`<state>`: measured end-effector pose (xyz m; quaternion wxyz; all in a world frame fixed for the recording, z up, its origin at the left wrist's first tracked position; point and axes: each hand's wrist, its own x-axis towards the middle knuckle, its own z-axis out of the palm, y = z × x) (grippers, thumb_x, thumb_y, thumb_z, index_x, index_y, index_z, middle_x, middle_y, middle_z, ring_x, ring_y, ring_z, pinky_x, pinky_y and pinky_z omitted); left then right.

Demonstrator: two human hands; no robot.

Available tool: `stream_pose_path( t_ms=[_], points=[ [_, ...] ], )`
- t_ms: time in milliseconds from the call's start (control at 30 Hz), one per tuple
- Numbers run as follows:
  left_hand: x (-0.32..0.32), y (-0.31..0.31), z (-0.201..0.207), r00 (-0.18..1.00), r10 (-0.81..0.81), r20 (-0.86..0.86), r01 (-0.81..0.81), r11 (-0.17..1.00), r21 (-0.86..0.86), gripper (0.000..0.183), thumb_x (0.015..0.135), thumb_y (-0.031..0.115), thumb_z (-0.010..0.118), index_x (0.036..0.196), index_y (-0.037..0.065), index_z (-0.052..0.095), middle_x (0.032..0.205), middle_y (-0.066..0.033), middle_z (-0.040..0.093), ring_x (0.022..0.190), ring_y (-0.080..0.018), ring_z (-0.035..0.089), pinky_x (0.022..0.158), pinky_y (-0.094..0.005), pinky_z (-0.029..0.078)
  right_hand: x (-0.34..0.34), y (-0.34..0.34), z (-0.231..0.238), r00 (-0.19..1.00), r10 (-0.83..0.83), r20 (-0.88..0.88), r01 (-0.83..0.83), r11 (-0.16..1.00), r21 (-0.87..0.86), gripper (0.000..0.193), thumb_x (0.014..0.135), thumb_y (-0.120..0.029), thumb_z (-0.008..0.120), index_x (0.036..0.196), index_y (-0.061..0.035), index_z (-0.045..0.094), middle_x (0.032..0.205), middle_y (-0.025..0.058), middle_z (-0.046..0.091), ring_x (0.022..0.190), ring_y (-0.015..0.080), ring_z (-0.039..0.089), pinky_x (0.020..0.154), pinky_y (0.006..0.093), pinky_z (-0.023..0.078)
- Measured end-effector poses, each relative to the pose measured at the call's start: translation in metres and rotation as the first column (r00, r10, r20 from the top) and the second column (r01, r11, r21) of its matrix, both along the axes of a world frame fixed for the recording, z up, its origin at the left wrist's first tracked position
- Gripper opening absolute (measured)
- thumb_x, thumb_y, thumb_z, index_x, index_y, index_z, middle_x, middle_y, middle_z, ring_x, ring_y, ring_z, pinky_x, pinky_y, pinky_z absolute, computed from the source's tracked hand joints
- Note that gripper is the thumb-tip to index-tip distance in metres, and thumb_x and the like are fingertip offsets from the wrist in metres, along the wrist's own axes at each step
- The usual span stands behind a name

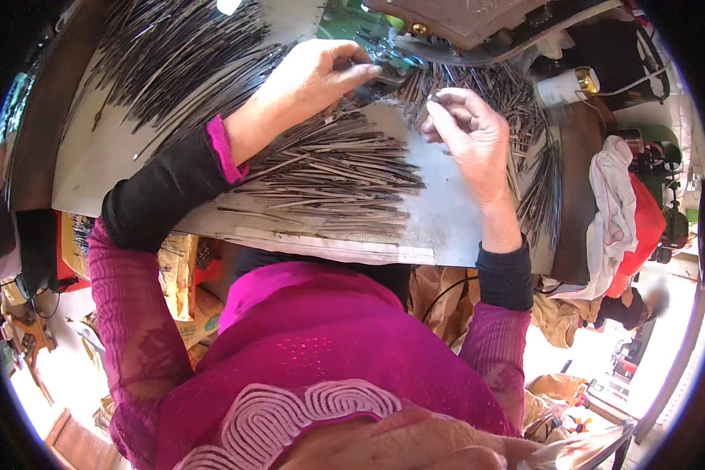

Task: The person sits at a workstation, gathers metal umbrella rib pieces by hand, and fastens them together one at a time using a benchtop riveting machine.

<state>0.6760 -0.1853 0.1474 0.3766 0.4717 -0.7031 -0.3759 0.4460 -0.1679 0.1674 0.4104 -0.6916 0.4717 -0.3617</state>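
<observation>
My left hand [325, 74] reaches over the worktable with thumb and forefinger closed together, next to a dark metal part [388, 74] at the table's far side. What those fingers hold, if anything, is too small to make out. To the right, my right hand [470, 133] is raised with thumb and fingers pinched. A small dark tip shows at the pinch, but its kind is unclear. Long thin dark metal strips [345, 172] lie in a pile below my hands. Shorter dark pieces [486, 86] are heaped beyond my right hand.
Another big bundle of thin strips [180, 63] covers the table's far left. A brown metal housing [466, 19] overhangs the far edge. A white lamp holder [560, 88] with a cable stands at the right. White cloth [609, 196] and red cloth [642, 219] hang beside the table's right edge.
</observation>
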Motion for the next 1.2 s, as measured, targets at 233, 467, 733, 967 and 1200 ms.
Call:
stream_pose_path(
  t_ms=[233, 467, 733, 967, 1200],
  points=[
    [0.004, 0.002, 0.0, 0.948, 0.079, -0.308, 0.037, 0.935, 0.352, 0.028, 0.086, 0.028, 0.059, 0.088, 0.0, 0.064, 0.066, 0.0016, 0.051, 0.051, -0.005, 0.042, 0.043, -0.0196, 0.032, 0.021, 0.0, 0.0, 0.92, 0.101, 0.38, -0.239, 0.911, 0.336, 0.015, 0.088, -0.009, 0.055, 0.098, 0.0011, 0.059, 0.089, 0.0132, 0.066, 0.074, 0.0181, 0.065, 0.067, 0.0289, 0.054],
    [0.012, 0.0, 0.003, 0.889, -0.003, -0.458, 0.213, 0.889, 0.407, 0.019, 0.087, 0.024, 0.058, 0.09, 0.005, 0.06, 0.073, 0.0028, 0.052, 0.055, -0.0027, 0.039, 0.045, -0.0172, 0.028, 0.027, 0.005, -0.007, 0.938, 0.111, 0.327, -0.237, 0.895, 0.377, 0.015, 0.085, -0.004, 0.059, 0.098, 0.0028, 0.057, 0.087, 0.015, 0.066, 0.064, 0.0152, 0.064, 0.058, 0.0258, 0.054],
    [0.007, -0.001, 0.002, 0.94, 0.094, -0.328, 0.069, 0.889, 0.453, 0.022, 0.087, 0.022, 0.057, 0.099, 0.004, 0.061, 0.077, 0.0013, 0.056, 0.059, -0.003, 0.045, 0.046, -0.0164, 0.032, 0.025, 0.001, -0.01, 0.952, 0.125, 0.281, -0.225, 0.905, 0.361, 0.017, 0.086, -0.005, 0.058, 0.1, 0.0042, 0.057, 0.089, 0.0144, 0.066, 0.065, 0.0135, 0.062, 0.061, 0.0254, 0.054],
    [0.008, -0.002, 0.009, 0.94, -0.035, -0.338, 0.15, 0.936, 0.318, 0.026, 0.088, 0.023, 0.057, 0.101, 0.001, 0.061, 0.077, -0.0021, 0.059, 0.054, -0.0051, 0.049, 0.044, -0.0184, 0.035, 0.024, 0.0, -0.01, 0.95, 0.086, 0.299, -0.183, 0.932, 0.313, 0.015, 0.085, -0.005, 0.058, 0.099, 0.0017, 0.059, 0.087, 0.012, 0.066, 0.06, 0.0121, 0.061, 0.055, 0.0234, 0.052],
    [0.009, -0.014, 0.004, 0.931, -0.098, -0.353, 0.207, 0.936, 0.286, 0.029, 0.09, 0.029, 0.056, 0.089, 0.001, 0.062, 0.063, -0.0012, 0.054, 0.049, -0.0069, 0.049, 0.042, -0.0206, 0.035, 0.025, -0.009, -0.008, 0.958, 0.043, 0.282, -0.128, 0.949, 0.288, 0.017, 0.085, -0.008, 0.06, 0.099, 0.0015, 0.059, 0.086, 0.0119, 0.067, 0.057, 0.0104, 0.059, 0.052, 0.0217, 0.048]
  ],
)
